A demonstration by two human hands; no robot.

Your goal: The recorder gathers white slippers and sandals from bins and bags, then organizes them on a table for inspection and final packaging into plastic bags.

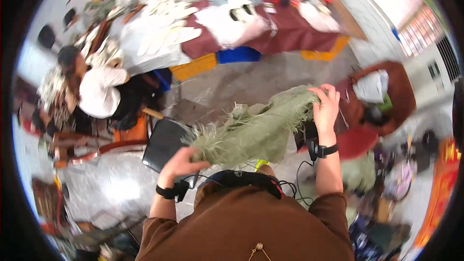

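A piece of olive-green cloth (263,133) with long frayed threads along its edges stretches in front of my body, slanting up toward the right. At its lower left end, my left hand (182,163) grips the fringed edge, the thumb pointing inward and the fingers partly hidden. My right hand (326,108) is closed on the upper right end, fingers bent over the edge. Between the two hands the cloth hangs loosely, bunched along its far side. A black strap with a small device is on each wrist.
A black-seated chair (166,142) stands close at left. A seated person in a white top (100,92) is beyond it. Ahead, a long table with a dark red cover (299,41) bears pale gloves (164,26). At right is a brown chair (401,92) with packages.
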